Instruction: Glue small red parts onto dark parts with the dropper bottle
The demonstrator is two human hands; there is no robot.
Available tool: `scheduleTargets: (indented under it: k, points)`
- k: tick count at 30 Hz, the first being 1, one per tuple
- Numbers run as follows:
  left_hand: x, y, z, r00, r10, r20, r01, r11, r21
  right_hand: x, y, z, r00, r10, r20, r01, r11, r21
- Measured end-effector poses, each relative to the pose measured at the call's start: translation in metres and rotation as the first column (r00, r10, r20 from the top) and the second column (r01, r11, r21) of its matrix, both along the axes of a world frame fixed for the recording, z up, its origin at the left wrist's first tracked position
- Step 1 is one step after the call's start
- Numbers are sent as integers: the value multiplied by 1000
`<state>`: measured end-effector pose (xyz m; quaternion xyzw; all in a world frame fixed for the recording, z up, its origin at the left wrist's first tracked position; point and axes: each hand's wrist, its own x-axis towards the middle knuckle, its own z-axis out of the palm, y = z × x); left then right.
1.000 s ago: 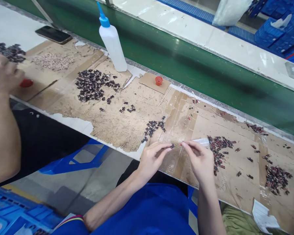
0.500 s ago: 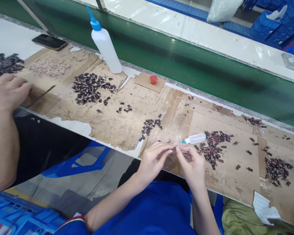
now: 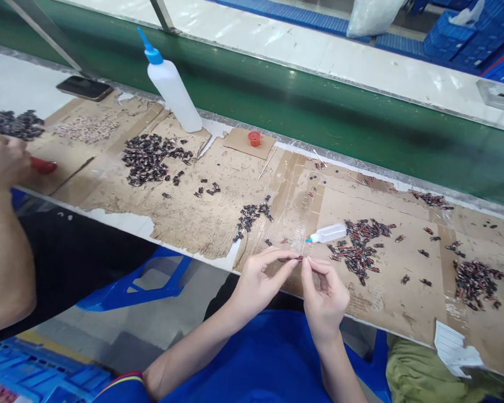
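My left hand (image 3: 262,277) and my right hand (image 3: 324,294) meet at the near edge of the cardboard-covered bench (image 3: 201,218). Both pinch one tiny dark part (image 3: 299,259) between their fingertips. A small white squeeze bottle (image 3: 328,233) lies on its side just beyond my right hand, its blue tip pointing left. To its right is a heap of small dark and red parts (image 3: 359,249). A smaller cluster of parts (image 3: 252,215) lies beyond my left hand.
A tall white bottle with a blue nozzle (image 3: 170,87) stands at the back by a green conveyor belt (image 3: 319,112). A red cap (image 3: 254,138), a phone (image 3: 84,88) and more part piles (image 3: 149,158) lie around. Another person's hand (image 3: 2,162) holds something red at left.
My right hand has left the small squeeze bottle lying on the bench and come in to join my left hand on the tiny part. The other person's hand has shifted and shows a red object again.
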<state>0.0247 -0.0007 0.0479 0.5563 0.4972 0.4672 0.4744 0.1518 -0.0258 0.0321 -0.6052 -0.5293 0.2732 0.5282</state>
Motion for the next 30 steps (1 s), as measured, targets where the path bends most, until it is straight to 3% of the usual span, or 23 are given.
scheduleTargets:
  k: [5,12,20,23,27,29,30]
  points:
    - [2,-2,3,999,-10,53,14,997,-78,5,-2,0,999,26,-39,-27,1000,-10]
    - [9,-1,-1,991,-28,130,47,988,-146,16,3,12,960,36,-278,-92,977,-191]
    - [23,-3,-16,968,-127,216,167,969,-181,36,-1,12,982,85,-170,-119,973,-199]
    - [15,-1,-15,981,-178,77,187,974,-128,56,-1,11,989,-39,-146,9,980,-201]
    - [-8,11,-20,969,17,-246,10,994,109,92,5,9,934,-327,145,347,925,-151]
    - [-17,18,-28,913,108,-393,-12,971,237,104,15,8,878,-285,384,331,942,-56]
    - [-20,22,-33,882,130,-452,5,958,286,107,23,8,843,-221,490,262,965,-16]
